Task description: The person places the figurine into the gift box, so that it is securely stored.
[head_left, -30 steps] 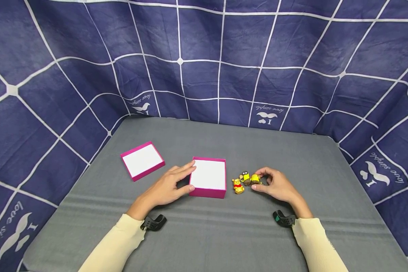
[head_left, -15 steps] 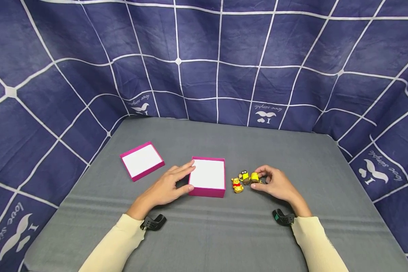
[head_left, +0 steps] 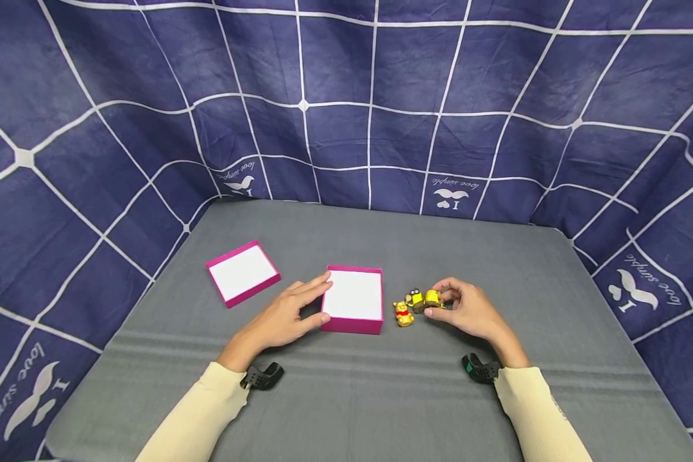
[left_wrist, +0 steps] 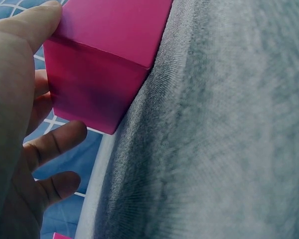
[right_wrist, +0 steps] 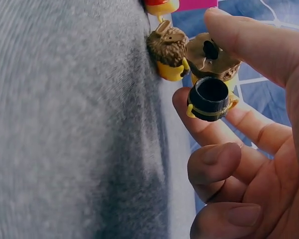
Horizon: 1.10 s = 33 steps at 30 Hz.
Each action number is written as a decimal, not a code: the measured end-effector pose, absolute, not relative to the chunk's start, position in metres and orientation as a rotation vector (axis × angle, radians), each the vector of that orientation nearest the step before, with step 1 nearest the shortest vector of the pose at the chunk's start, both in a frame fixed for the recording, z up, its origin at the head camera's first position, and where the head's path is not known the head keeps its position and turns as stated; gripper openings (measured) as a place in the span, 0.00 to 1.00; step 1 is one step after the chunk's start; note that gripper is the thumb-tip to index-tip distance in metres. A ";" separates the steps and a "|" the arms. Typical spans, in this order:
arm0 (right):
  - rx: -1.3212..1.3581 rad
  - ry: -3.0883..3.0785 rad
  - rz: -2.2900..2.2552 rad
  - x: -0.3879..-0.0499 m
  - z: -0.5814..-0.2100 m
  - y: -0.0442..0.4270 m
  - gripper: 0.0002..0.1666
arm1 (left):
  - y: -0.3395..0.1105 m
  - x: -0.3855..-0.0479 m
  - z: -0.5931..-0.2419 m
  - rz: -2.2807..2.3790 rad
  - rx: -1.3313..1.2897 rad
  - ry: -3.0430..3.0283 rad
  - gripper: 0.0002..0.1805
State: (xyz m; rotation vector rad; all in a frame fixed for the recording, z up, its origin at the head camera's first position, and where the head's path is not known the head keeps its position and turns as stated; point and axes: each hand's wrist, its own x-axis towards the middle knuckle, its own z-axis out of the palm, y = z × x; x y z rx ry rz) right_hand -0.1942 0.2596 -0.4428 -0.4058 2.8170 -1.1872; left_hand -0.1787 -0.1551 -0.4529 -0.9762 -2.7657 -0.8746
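Note:
In the head view my left hand (head_left: 289,314) rests at the left side of a pink box (head_left: 352,326) with a white inside. Its thumb lies at the near corner and its forefinger at the far corner; the left wrist view shows the thumb touching the box edge (left_wrist: 99,84). My right hand (head_left: 468,311) pinches a small yellow toy figure (head_left: 432,298) with a brown base between thumb and fingers. Close beside it are a goggled Minion figure (head_left: 416,299) and a Winnie-the-Pooh figure (head_left: 403,314) in a red top. A black cup-like piece (right_wrist: 208,99) shows near the held figure.
A shallow pink lid (head_left: 242,274), white inside, lies left of the box. Grey cloth (head_left: 346,398) covers the table. Blue curtains (head_left: 335,135) with white grid lines stand behind and on both sides.
The right hand and the yellow toy figure have tilted very slightly. The left hand, box, lid and other figures keep their places; the head view shifts a little.

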 end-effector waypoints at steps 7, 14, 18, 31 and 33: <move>-0.426 2.797 -1.185 -0.195 -0.438 0.254 0.30 | -0.156 -0.179 -0.452 -0.864 -0.977 -2.756 0.37; -0.456 2.845 -1.164 -0.196 -0.428 0.245 0.31 | -0.156 -0.179 -0.451 -0.864 -0.964 -2.778 0.37; -0.466 2.867 -1.163 -0.197 -0.421 0.239 0.31 | -0.156 -0.180 -0.451 -0.866 -0.966 -2.776 0.38; -0.524 2.861 -1.216 -0.199 -0.408 0.219 0.29 | -0.155 -0.178 -0.451 -0.882 -0.965 -2.777 0.38; -0.538 2.861 -1.227 -0.201 -0.407 0.216 0.28 | -0.155 -0.178 -0.452 -0.882 -0.971 -2.775 0.38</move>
